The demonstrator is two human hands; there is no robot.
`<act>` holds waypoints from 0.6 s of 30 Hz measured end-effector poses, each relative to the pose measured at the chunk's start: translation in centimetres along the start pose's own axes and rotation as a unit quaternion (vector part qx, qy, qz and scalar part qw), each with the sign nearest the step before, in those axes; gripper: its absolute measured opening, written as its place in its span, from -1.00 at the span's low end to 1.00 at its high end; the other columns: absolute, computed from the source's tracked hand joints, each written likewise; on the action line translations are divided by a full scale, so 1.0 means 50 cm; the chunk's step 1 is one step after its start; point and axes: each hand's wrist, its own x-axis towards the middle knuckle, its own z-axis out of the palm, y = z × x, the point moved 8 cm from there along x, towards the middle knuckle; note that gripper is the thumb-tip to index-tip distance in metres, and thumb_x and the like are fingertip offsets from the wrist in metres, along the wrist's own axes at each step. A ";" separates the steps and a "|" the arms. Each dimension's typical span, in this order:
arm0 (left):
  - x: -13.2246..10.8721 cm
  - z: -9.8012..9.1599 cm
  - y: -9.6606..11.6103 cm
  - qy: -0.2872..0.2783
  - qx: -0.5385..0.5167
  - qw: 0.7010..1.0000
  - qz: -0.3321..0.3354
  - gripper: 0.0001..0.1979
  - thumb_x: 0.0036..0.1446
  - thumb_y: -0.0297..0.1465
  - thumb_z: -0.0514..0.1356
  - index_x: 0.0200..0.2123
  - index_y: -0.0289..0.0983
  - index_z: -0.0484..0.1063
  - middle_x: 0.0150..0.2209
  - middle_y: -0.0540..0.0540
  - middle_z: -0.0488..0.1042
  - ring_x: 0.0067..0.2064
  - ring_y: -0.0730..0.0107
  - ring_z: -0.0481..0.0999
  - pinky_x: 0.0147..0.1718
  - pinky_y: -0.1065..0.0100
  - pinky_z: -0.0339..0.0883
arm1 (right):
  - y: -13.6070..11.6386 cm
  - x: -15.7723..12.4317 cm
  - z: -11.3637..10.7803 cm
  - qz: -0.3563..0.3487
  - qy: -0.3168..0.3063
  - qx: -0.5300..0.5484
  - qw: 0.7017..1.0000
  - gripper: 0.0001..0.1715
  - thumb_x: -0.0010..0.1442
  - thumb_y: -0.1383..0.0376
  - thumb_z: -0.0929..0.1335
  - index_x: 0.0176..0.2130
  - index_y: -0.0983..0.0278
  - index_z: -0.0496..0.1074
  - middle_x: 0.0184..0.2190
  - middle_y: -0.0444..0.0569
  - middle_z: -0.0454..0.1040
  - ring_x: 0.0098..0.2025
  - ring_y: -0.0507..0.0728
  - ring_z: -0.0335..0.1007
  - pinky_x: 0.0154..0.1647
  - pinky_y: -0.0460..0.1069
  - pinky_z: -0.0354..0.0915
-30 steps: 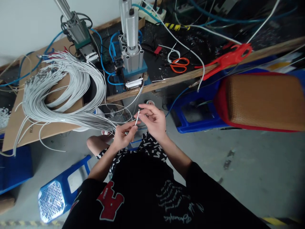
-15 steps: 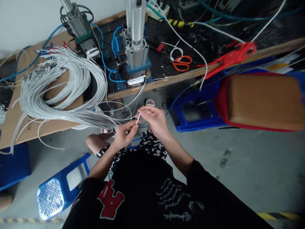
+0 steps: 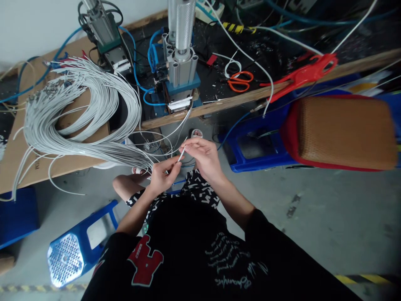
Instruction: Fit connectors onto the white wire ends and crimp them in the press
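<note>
Between my two hands is a thin white cable (image 3: 181, 154), held near its end in front of my lap. My left hand (image 3: 163, 173) pinches it between thumb and forefinger. The fingertips of my right hand (image 3: 202, 156) are closed on it a little higher up. Whether the tip carries a small fitting is too small to tell. A large looped bundle of white cables (image 3: 84, 144) lies to the left on the bench, its gathered ends trailing toward my left hand. Beyond my hands, a metal press (image 3: 181, 69) stands at the bench edge with white pieces at its base.
A second press (image 3: 106, 37) stands further left. On the dark bench lie orange-handled scissors (image 3: 240, 81), and a red tool (image 3: 308, 73) overhangs its wooden edge. To the right is a brown-cushioned blue stool (image 3: 346, 133); another blue stool (image 3: 67, 259) stands at lower left.
My hands stay almost in place with the white cable; its held end now looks straighter and a thin tip shows above my right fingertips. The view has shifted slightly.
</note>
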 end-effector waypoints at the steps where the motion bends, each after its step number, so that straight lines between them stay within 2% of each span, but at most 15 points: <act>1: 0.000 0.000 -0.001 -0.001 -0.002 1.000 -0.003 -0.63 0.36 -0.27 0.18 0.05 -0.39 0.60 -0.65 0.07 0.38 -0.64 0.60 0.25 -0.59 0.51 0.13 | 0.002 0.000 0.000 0.003 0.003 0.004 1.000 -0.89 0.11 0.18 0.53 -0.35 0.15 0.62 -0.37 -0.13 0.61 -0.31 0.06 0.56 -0.27 -0.02 0.46; 12: -0.006 0.006 -0.020 -0.005 -0.035 0.999 -0.037 -0.63 0.36 -0.25 0.19 0.05 -0.36 0.61 -0.64 0.08 0.35 -0.64 0.63 0.21 -0.60 0.52 0.10 | 0.017 0.000 0.005 0.036 0.047 0.023 0.998 -0.87 0.05 0.19 0.52 -0.41 0.17 0.55 -0.40 -0.14 0.55 -0.32 0.06 0.47 -0.24 0.00 0.40; 18: -0.011 0.010 -0.029 0.007 -0.046 0.998 -0.048 -0.63 0.34 -0.23 0.20 0.04 -0.35 0.61 -0.65 0.11 0.27 -0.63 0.64 0.11 -0.61 0.51 0.00 | 0.034 0.002 0.011 0.056 0.070 0.043 0.995 -0.88 0.03 0.20 0.49 -0.43 0.17 0.51 -0.45 -0.16 0.50 -0.34 0.04 0.38 -0.28 -0.02 0.31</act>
